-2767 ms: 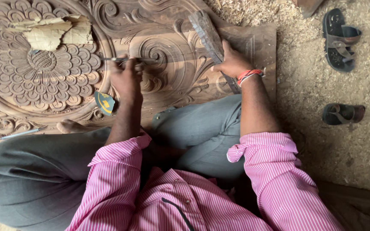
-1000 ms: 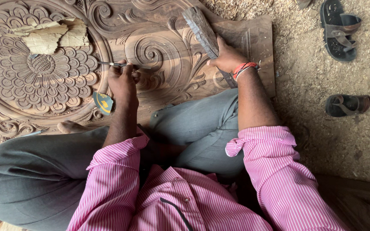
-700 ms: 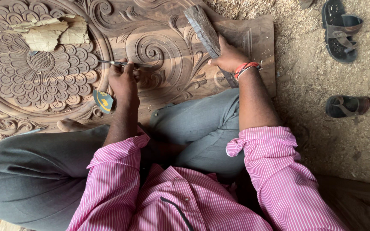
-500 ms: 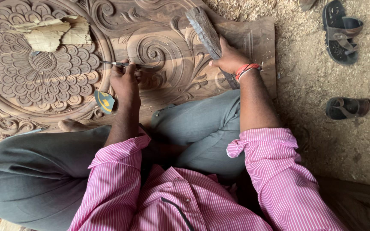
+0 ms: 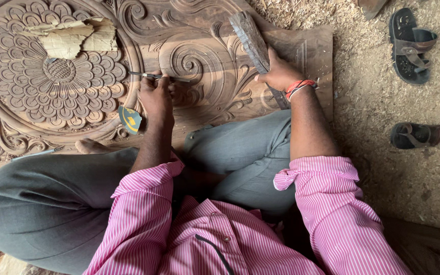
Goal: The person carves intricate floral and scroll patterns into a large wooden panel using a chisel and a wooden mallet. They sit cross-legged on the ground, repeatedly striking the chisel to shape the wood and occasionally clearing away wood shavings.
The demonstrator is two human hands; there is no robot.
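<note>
Thin steel chisel, rough wooden mallet

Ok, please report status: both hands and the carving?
Left hand grips chisel on carved panel. Right hand holds wooden mallet raised. Nothing blocking.

a woodcarving workshop, worked at floor level. a large carved wooden panel with a flower medallion and scrolls lies flat on a floor strewn with sawdust and shavings. sandals lie off the panel's right edge.
</note>
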